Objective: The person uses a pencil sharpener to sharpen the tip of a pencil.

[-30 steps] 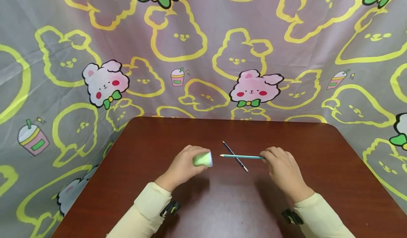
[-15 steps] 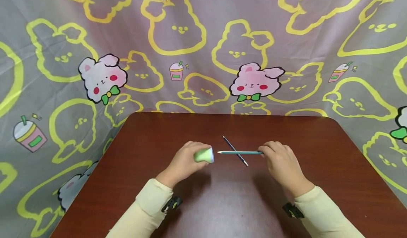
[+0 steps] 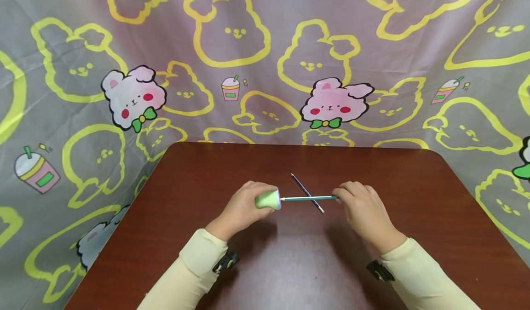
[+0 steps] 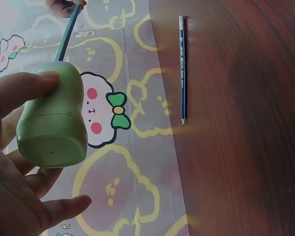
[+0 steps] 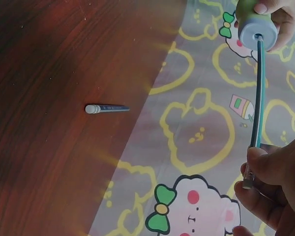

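Observation:
My left hand [image 3: 238,212] grips a small green pencil sharpener [image 3: 268,199] above the table, its pale end facing right. In the right wrist view a hole shows in that pale face, and the tip of a teal pencil [image 5: 258,98] sits at it. How deep the tip reaches is hard to tell. My right hand [image 3: 367,214] pinches the pencil near its eraser end, holding it level. A dark blue pencil [image 3: 302,186] lies on the table beyond and below the teal one; the left wrist view shows this dark pencil [image 4: 183,73] whole.
The brown wooden table [image 3: 223,163] has a rounded far edge. Right behind it hangs a grey curtain [image 3: 265,80] with yellow outlines and rabbit faces, which also runs along both sides. Each wrist carries a dark camera mount [image 3: 380,271].
The teal pencil and the sharpener have come together: a gap lay between them before, and now the tip meets the pale face. The head view has tilted slightly downward.

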Motion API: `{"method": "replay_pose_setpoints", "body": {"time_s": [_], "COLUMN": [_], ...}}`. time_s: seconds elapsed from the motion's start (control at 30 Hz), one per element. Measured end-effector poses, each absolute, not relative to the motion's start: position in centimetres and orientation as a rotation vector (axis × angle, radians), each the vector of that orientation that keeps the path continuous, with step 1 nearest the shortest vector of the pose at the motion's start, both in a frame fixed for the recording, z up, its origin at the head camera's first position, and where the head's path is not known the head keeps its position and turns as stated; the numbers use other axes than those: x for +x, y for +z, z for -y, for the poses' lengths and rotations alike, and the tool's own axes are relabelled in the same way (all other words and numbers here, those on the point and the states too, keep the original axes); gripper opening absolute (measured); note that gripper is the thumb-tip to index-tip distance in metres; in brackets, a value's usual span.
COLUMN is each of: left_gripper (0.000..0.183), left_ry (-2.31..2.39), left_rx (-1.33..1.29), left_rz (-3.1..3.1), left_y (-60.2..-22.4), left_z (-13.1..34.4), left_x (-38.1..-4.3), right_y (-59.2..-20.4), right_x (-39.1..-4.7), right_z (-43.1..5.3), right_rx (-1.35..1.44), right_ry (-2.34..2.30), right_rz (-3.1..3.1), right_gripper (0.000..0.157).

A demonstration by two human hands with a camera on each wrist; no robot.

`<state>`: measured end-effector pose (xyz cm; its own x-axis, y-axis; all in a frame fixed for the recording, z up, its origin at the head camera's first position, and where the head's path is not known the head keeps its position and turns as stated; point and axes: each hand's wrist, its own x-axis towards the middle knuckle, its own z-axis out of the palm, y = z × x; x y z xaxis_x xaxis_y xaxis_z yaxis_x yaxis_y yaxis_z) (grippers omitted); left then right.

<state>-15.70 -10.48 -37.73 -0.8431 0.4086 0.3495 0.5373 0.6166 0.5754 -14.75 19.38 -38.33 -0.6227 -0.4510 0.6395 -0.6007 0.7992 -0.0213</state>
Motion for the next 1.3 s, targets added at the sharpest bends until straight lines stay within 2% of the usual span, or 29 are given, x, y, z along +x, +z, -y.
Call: {"method": "replay_pose_setpoints", "body": {"time_s": [1.3], "left_gripper": [0.045], "left_ry": [-1.043], "left_rx": [-0.872], "left_rz": [2.627], "left_y": [-37.0], "left_z": [10.4], "left_x": [-15.4], "right_y": [-37.5], "right_x": [-16.0], "right_z": [-17.7], "right_rx": [0.966], "right_ry": [0.306], "right_rz": [2.268], "right_gripper": [0.026]}}
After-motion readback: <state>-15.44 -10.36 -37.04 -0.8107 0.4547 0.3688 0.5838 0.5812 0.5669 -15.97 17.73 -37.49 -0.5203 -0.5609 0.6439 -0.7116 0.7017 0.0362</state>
